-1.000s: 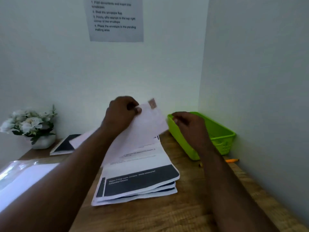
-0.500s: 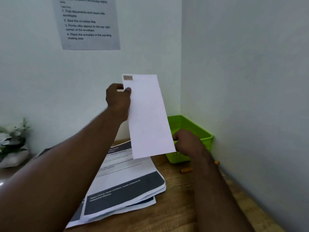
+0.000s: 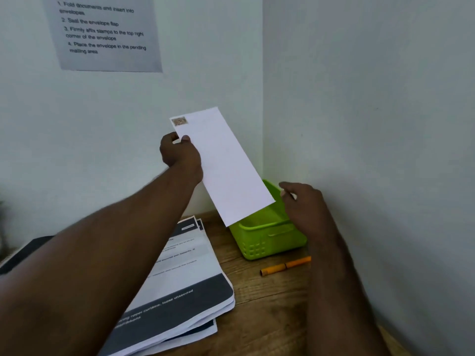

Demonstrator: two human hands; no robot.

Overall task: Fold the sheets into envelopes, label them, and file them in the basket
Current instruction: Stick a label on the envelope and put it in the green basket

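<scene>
A white envelope (image 3: 226, 170) with a small stamp at its top left corner is held up on end, tilted, its lower edge over the green basket (image 3: 270, 240). My left hand (image 3: 180, 155) pinches the envelope's upper left edge. My right hand (image 3: 303, 204) hovers just right of the envelope's lower corner, fingers loosely curled, not touching it. The basket stands in the corner of the wooden desk, and its inside is partly hidden by the envelope. A stack of printed sheets (image 3: 185, 286) with dark bands lies on the desk under my left forearm.
An orange pen (image 3: 285, 265) lies on the desk in front of the basket. Walls close in at the back and on the right. An instruction sheet (image 3: 105, 34) hangs on the back wall. A dark flat object (image 3: 25, 250) sits at the far left.
The envelope rose from the sheet stack to upright, then tilted and shifted right over the basket. My right hand has let go of its lower corner and moved a little to the right.
</scene>
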